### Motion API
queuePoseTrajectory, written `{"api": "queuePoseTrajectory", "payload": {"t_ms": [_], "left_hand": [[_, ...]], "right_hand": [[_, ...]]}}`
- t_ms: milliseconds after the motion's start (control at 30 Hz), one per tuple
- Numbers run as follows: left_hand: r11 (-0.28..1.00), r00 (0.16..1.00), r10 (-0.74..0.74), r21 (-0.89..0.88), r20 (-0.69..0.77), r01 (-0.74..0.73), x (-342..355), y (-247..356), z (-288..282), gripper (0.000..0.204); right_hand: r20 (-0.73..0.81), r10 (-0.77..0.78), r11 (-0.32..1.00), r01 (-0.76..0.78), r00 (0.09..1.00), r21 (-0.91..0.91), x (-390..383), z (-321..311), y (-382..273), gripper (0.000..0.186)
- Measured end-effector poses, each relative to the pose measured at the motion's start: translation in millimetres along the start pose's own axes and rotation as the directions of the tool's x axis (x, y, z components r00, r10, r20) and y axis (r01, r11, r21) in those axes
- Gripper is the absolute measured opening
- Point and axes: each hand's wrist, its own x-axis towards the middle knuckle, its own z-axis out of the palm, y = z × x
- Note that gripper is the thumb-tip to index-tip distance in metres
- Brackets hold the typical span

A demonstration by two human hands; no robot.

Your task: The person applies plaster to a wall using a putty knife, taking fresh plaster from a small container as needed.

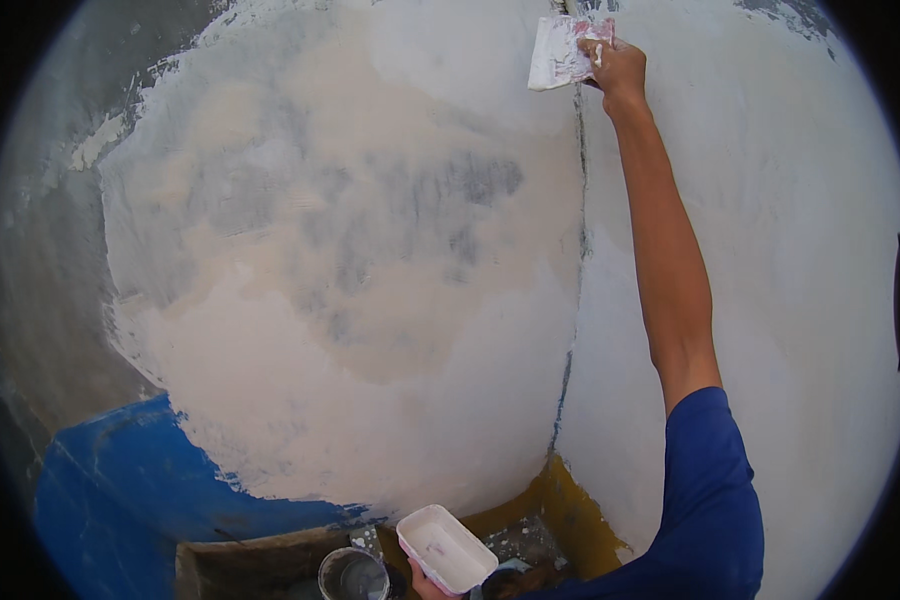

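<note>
My right hand (618, 68) is raised high at the upper right, closed on a white putty-smeared spreader (555, 55) held at the vertical corner seam of the wall (390, 250); whether its edge touches the plaster I cannot tell. My left hand (425, 582), low in the view, grips a white rectangular tray (455, 555) by its side, with pale residue inside. The wall left of the seam has patchy white and beige coating with darker grey showing through, and the wall to the right is pale.
Bare grey wall (50, 250) runs along the left, above a blue painted section (100, 480). At the bottom are a brown trough-like object (230, 565), a bucket (355, 578) of grey contents beside the tray, and a speckled mustard-yellow area (570, 500) in the corner.
</note>
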Motion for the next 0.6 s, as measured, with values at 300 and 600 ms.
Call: {"api": "queuePoseTrajectory", "payload": {"t_ms": [300, 600], "left_hand": [[0.994, 0.994, 0.105, -0.024, 0.008, -0.105, 2.9, -7.7, 4.6, 0.068], [0.987, 0.984, 0.161, -0.02, 0.079, -0.159, 11.8, -11.4, 0.4, 0.068]], "right_hand": [[0.301, -0.674, 0.264, 0.601, 0.674, -0.754, -51.3, 110.1, -10.2, 0.013], [0.178, -0.616, 0.596, 0.602, 0.767, -0.532, 79.5, 45.9, -28.2, 0.024]]}}
